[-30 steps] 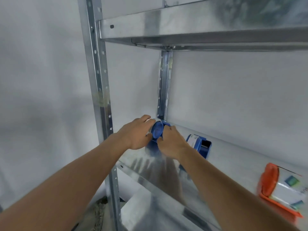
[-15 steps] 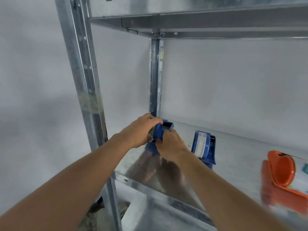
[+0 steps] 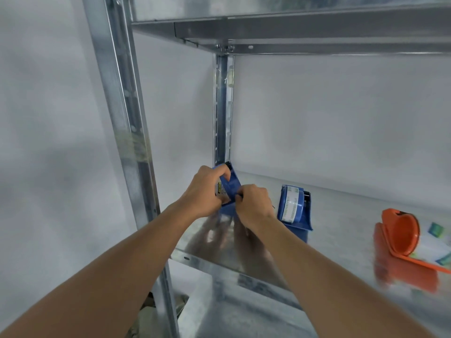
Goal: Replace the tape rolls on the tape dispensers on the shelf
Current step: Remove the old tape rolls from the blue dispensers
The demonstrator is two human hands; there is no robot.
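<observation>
A blue tape dispenser [image 3: 230, 185] stands tilted at the back left corner of the metal shelf [image 3: 341, 230]. My left hand [image 3: 203, 191] grips its left side, fingers curled over the top. My right hand [image 3: 253, 204] pinches at its right side near the middle; what the fingertips hold is hidden. A second blue tape dispenser [image 3: 295, 208] with a white printed tape roll stands just right of my right hand. An orange tape dispenser [image 3: 400, 234] lies on its side at the far right.
The upper shelf [image 3: 292, 28] hangs low overhead. Steel uprights stand at the front left [image 3: 127, 132] and back corner [image 3: 223, 108]. A white wall closes the back. Small printed labels [image 3: 436, 231] lie beside the orange dispenser.
The view shifted down and left. Both hands stayed on the blue dispenser and turned it, so its flat blue side now faces me; the right hand slid to its right edge.
</observation>
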